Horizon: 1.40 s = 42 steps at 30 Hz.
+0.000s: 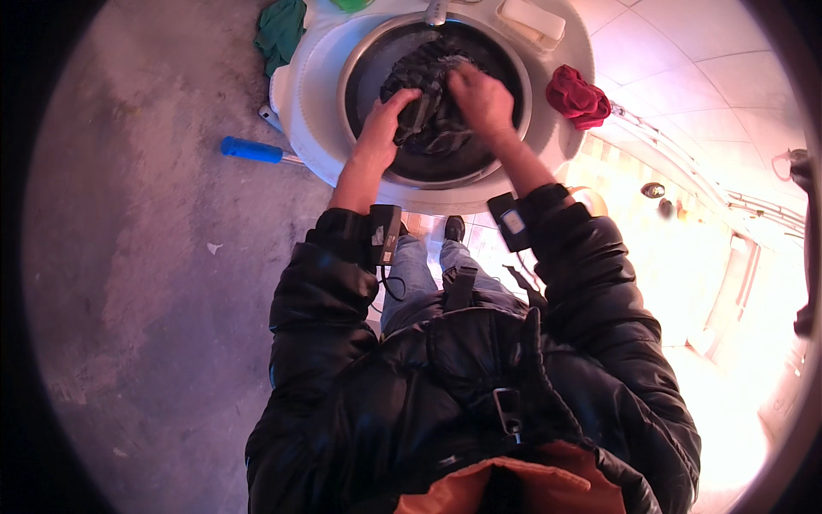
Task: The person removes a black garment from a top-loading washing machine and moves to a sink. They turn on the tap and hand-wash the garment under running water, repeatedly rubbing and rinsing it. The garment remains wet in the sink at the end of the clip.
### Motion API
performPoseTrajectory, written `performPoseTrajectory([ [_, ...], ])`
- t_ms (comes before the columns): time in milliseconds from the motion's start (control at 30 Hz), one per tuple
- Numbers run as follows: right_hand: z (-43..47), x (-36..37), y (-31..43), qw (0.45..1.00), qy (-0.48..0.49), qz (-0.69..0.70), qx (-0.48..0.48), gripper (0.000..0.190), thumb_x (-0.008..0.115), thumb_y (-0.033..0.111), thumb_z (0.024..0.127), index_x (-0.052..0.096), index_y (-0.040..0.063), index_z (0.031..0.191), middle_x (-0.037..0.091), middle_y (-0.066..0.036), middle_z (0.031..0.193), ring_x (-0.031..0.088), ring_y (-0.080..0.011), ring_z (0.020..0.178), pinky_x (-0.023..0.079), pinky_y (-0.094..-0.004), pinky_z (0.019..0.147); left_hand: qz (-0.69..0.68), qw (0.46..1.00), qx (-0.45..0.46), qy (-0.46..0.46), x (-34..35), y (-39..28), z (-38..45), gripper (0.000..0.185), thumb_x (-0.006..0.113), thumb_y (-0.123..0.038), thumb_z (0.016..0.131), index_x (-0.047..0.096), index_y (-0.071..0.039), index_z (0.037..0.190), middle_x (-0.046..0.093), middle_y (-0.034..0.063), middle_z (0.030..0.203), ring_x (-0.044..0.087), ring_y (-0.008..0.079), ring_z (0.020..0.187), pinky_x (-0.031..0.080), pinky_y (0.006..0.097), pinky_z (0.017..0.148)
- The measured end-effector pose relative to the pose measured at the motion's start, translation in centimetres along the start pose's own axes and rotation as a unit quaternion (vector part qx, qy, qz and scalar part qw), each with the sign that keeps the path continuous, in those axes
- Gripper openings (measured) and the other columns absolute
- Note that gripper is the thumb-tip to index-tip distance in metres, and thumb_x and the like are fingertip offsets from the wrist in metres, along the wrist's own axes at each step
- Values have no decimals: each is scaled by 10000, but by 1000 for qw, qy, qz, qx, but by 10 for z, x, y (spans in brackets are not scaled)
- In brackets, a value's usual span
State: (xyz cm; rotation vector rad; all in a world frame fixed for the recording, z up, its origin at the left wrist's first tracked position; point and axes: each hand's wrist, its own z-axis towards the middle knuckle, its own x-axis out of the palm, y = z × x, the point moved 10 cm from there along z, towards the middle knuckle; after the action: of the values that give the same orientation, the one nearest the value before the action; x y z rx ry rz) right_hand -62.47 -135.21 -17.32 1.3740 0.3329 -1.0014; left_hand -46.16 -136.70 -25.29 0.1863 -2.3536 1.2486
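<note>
A dark, wet, patterned cloth (433,96) lies bunched in a round metal basin (525,106), which stands in a white washbasin (314,115). My left hand (387,122) grips the cloth's left side, thumb on top and fingers hidden under the folds. On the other side, my right hand (481,99) is closed on the upper right part of the cloth and looks slightly blurred. Cloudy water shows in the metal basin left of the cloth. A metal tap (436,11) reaches over the far rim.
A white soap bar in a dish (533,22) sits at the back right. A red cloth (578,97) hangs at the washbasin's right edge, a green cloth (280,35) at its left. A blue handle (252,150) sticks out at left. Pipes (668,144) run along the tiled wall.
</note>
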Motion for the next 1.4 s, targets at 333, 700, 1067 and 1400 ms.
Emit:
performPoseTrajectory([
  [333,-31,35,-13,959,144,-150,-195,434,667,358,718,600,232,1129,448,-75,1317,466,-346,1156,408,-457,937,553,797,227,-88,-32,-31,13,624,716,-137,613,485,-90,1191,592,210,1029,572,365,1010,454,410,865],
  [700,-15,91,-38,896,412,-72,-153,619,716,309,727,503,215,1301,356,-110,1430,397,-339,1266,355,-390,1042,560,785,256,-69,-4,-49,3,491,708,-133,679,527,-150,1135,639,161,967,612,334,951,485,413,804],
  [1067,20,10,-8,937,255,97,-216,1124,835,344,595,167,62,1454,205,-193,1483,184,-324,1383,198,-374,1123,230,860,428,156,136,-214,-97,369,616,57,761,547,-54,1107,597,43,1010,580,150,941,475,283,838],
  [1400,16,18,10,892,146,425,-46,450,689,109,779,554,21,1199,627,-47,1109,573,-142,1000,439,-278,901,-3,880,438,183,159,-257,-133,466,598,49,776,480,-52,1215,601,93,1020,607,207,921,506,340,822],
])
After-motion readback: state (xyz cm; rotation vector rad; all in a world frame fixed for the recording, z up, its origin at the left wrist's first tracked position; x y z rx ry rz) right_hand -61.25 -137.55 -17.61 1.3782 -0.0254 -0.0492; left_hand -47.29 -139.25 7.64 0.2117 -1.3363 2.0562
